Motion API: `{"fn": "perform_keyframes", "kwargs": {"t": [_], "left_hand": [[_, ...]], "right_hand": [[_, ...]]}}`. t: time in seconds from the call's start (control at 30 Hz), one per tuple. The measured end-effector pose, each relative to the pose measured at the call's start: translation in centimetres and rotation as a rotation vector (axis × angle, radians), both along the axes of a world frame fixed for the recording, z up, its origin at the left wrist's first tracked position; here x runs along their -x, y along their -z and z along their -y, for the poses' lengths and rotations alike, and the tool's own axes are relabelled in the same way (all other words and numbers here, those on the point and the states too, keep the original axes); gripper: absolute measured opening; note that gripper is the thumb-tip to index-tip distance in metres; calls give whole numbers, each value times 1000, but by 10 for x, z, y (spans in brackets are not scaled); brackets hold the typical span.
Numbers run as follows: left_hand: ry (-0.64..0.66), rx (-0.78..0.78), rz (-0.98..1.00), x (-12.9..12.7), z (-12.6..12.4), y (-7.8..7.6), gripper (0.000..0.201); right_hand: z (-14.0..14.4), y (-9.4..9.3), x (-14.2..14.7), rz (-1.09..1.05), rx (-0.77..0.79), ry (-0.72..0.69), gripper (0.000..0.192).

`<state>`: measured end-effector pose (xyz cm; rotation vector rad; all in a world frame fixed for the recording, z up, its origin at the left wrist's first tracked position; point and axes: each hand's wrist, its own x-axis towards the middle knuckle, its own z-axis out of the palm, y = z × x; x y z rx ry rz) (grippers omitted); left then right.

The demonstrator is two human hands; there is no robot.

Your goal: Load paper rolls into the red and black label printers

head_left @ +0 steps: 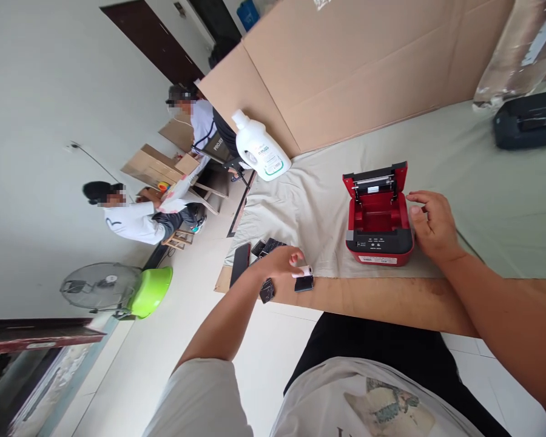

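A red and black label printer [380,249] stands on the cloth with its lid [375,181] raised, baring a red inner bay. My right hand [434,224] is at the printer's right side, fingers apart, fingertips at its edge; contact is hard to confirm. To the left, the thumb and curled fingers of my left hand [282,262] are around a small white paper roll [306,271]. Just below that roll lies a small dark flat piece [304,283]. Black boxes with a marbled pattern [267,291] sit partly hidden beneath my left wrist, beside a dark phone-like slab [241,262].
A white detergent bottle [262,149] stands near the cardboard wall [368,67]. At the right is a black case [530,119]. The table's wooden edge [368,291] runs before me. Two people sit at the far left, near a fan [97,286] and green basin [152,291].
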<state>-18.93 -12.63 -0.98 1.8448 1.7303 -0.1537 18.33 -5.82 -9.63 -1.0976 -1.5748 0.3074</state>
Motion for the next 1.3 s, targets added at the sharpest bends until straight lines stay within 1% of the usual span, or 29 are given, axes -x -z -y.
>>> {"fn": "perform_keyframes", "kwargs": {"t": [0.03,0.1,0.13,0.17,0.23,0.3,0.33,0.4,0.47,0.5,0.53,0.57,0.6,0.63,0.67,0.7,0.73,0.77,0.8,0.83,0.87,0.93,0.97,1.03,1.1,1.13,1.2,1.3], "left_hand": [[-107,-41,-46,14,-4,-2,31],[-324,-155,-227,42,-13,-6,31],[-407,-192,-323,54,-17,-7,32],[-462,-203,-393,66,-21,-7,35],[-505,-168,-432,83,-25,-3,38],[-519,-145,-431,93,-26,0,35],[-526,-157,-431,96,-26,1,33],[-545,-230,-448,97,-28,-4,36],[-575,-395,-465,93,-31,-18,43],[-589,-507,-439,87,-33,-27,45],[-596,-608,-365,79,-33,-38,45],[-582,-663,-233,68,-33,-49,43],[-540,-654,-57,53,-31,-61,41],[-461,-552,149,37,-28,-72,40],[-329,-350,348,18,-24,-83,41],[-174,-123,495,-1,-20,-92,44],[-19,79,580,-22,-17,-99,46],[113,214,616,-42,-15,-103,45],[205,256,627,-62,-16,-105,42],[274,232,617,-81,-21,-103,40],[321,157,595,-99,-28,-98,38],[376,-59,502,-132,-49,-82,34],[388,-163,415,-146,-60,-72,32],[386,-261,174,-170,-78,-53,32],[357,-282,-58,-188,-87,-38,35],[345,-283,-140,-194,-88,-34,37],[348,-274,-229,-201,-87,-29,40],[373,-250,-280,-203,-84,-31,40]], "right_hand": [[0,0,0,5,-3,-1,39],[0,0,1,6,-16,8,39],[0,-1,2,3,-26,15,39],[0,-1,2,0,-34,21,39],[0,0,2,-4,-45,26,39],[-1,1,2,-8,-38,23,39],[-1,1,2,-10,-29,19,39],[-2,3,2,-15,-8,13,39],[-2,3,2,-20,4,14,39],[-2,3,2,-23,2,18,38],[-2,3,2,-27,-2,24,38],[-1,3,2,-32,-8,30,37],[-1,2,3,-38,-14,35,36],[0,1,3,-42,-19,38,35],[0,0,4,-45,-22,39,34],[1,-1,4,-46,-22,38,33],[1,-1,4,-44,-21,36,33],[1,-1,4,-41,-17,32,32],[1,-1,4,-36,-12,28,32],[0,-1,3,-31,-7,23,31],[0,0,3,-28,-4,20,31],[-1,1,2,-26,-3,17,30],[-1,1,1,-27,-6,17,30],[-1,1,1,-30,-16,19,29],[-1,1,1,-35,-23,21,28],[-1,1,1,-38,-25,23,27],[0,-1,2,-40,-22,25,27],[3,-4,3,-37,-27,11,25]]}}
